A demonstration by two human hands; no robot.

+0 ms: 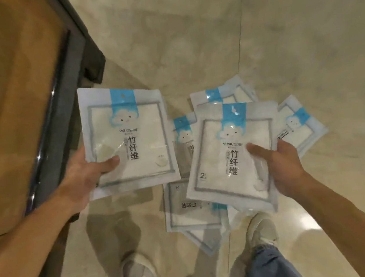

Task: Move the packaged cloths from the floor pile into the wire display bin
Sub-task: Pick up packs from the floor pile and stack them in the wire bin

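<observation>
Above the floor pile (194,208), hands (82,176) hold white-and-blue packs (128,133).

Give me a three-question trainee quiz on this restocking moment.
1. True or false: the left hand is empty.
2. What does the right hand grip? A) a shoe B) a white-and-blue plastic cloth package C) a wire bin
3. Fill in: the other clear-fronted cloth packages lie on the glossy beige tiled ____.

Key: 1 false, it holds a matching blue-tabbed cloth package; 2 B; 3 floor.
</observation>
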